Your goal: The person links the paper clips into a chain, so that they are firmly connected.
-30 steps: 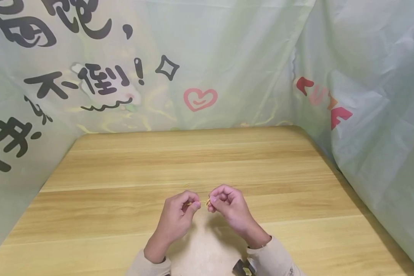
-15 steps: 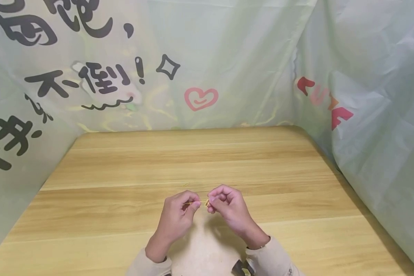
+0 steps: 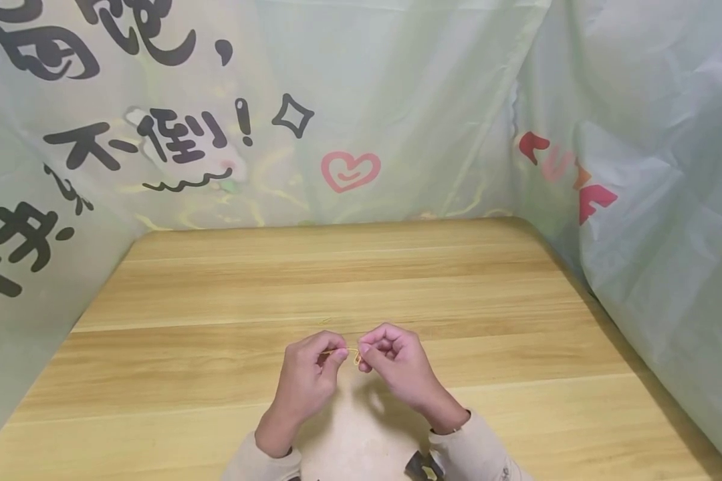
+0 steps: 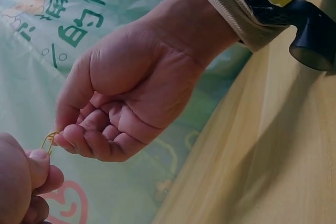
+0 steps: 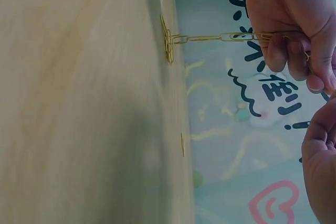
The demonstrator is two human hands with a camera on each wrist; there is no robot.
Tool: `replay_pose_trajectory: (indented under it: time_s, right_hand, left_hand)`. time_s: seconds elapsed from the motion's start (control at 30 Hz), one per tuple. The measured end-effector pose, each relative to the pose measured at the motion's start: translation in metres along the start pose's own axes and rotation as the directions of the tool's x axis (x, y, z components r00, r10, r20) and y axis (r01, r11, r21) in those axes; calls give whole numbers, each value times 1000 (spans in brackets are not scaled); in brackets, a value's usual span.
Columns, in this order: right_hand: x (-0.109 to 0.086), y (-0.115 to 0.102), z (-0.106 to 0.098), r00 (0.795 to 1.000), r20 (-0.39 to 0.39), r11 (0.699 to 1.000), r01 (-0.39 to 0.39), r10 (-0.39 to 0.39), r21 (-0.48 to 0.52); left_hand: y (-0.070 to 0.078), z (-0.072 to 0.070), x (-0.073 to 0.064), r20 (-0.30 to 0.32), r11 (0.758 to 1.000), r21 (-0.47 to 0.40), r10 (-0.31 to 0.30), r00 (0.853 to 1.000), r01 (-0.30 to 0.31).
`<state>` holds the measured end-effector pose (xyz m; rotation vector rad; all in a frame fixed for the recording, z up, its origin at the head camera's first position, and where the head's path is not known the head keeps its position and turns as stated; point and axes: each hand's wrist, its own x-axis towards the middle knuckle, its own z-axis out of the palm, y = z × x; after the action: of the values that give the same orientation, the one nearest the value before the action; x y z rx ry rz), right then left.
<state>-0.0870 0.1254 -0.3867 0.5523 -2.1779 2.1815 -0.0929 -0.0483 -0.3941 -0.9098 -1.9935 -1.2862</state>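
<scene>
In the head view my left hand (image 3: 309, 374) and right hand (image 3: 400, 364) face each other fingertip to fingertip, above the table's near part. Between them shows a small yellow-gold paper clip (image 3: 356, 359), which my right thumb and fingers pinch. My left hand holds the end of a chain of linked gold paper clips (image 5: 205, 38). From that hand the chain runs down to several bunched clips (image 5: 169, 48) on the tabletop, in the right wrist view. In the left wrist view the clip wire (image 4: 48, 140) bridges both hands' fingertips; whether it is linked to the chain I cannot tell.
A single loose paper clip (image 3: 325, 321) lies on the wooden table (image 3: 337, 274) just beyond my hands. Printed cloth (image 3: 409, 120) walls the table at the back and both sides. A black wrist camera (image 3: 421, 465) sits by my right sleeve.
My right fingertips have shifted slightly left, closer to the left ones. The clip's loop between them has turned and now points downward. My left hand has hardly moved.
</scene>
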Motion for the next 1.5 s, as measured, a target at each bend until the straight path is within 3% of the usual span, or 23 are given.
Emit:
replay_pose_trajectory:
  time_s: [0.2,0.43,0.63,0.83,1.0,1.13,1.27,1.33,1.4,1.5]
  right_hand:
    - [0,1,1,999,20,999,36,-36,1]
    - [0,1,1,993,111,999,43,-40,-25]
    - [2,-4,0,988,148,997,-53,45,48]
    - [4,-4,-5,997,69,999,-33,35,-27]
    - [6,-1,-9,996,89,997,29,-22,-75]
    - [11,-5,-11,992,108,987,76,-62,-139]
    - [24,-10,-16,994,105,980,61,-41,-191]
    - [34,-8,-20,993,119,967,45,-16,-251]
    - [45,-4,-23,989,147,933,36,19,-357]
    - [62,7,-23,973,217,838,56,76,-543]
  left_hand:
    - [2,0,1,-16,1000,19,-6,1000,7]
    - [4,0,-1,-43,998,49,-45,998,47]
    - [2,-4,-2,-33,998,50,-31,999,32]
    - [-1,-6,-2,12,998,59,-18,1000,17]
    - [0,-5,-2,55,990,140,-24,998,17]
    - [-1,-6,-2,42,987,160,-42,998,34]
    - [-4,-11,2,9,991,127,-49,999,48]
    - [-6,-14,4,-9,992,114,-53,999,54]
    - [-7,-18,5,-23,992,107,-58,998,61]
    - [-9,-23,4,-47,991,112,-70,996,74]
